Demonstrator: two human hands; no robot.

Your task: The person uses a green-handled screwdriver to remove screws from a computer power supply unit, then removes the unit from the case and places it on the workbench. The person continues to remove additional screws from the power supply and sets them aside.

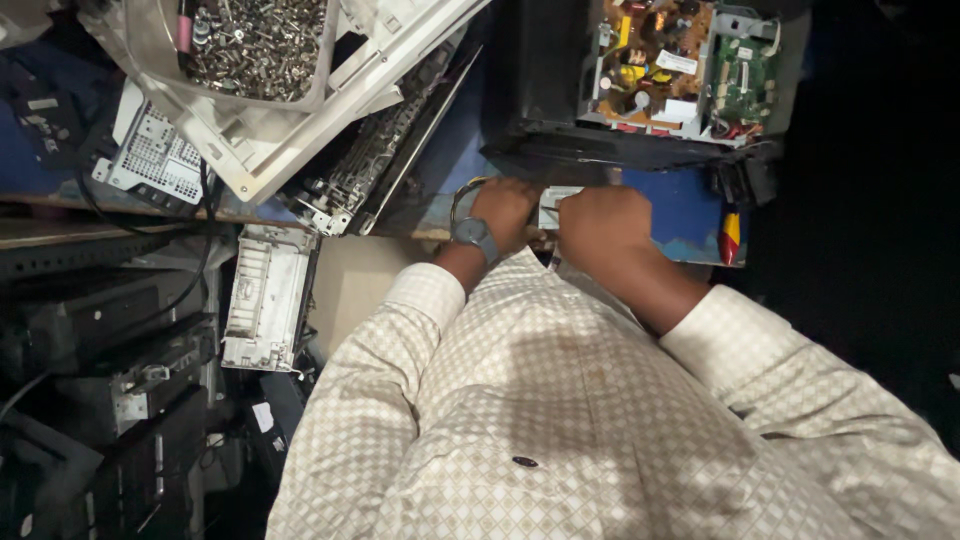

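My left hand (503,208), with a grey wristwatch (475,233), and my right hand (603,225) meet at the front edge of a blue bench (685,215). Both are curled around a small pale flat part (556,203) that shows only between them; most of it is hidden by my fingers. Just beyond the hands stands an opened black machine (545,90) with bare circuit boards (680,65) on its right side. A thin wire loop (459,200) lies beside my left hand.
A red and yellow tool handle (731,238) lies at the bench edge to the right. A clear tub of screws (255,45), white plastic covers (300,150) and a metal frame (370,165) crowd the left. More machine parts (268,295) are stacked lower left.
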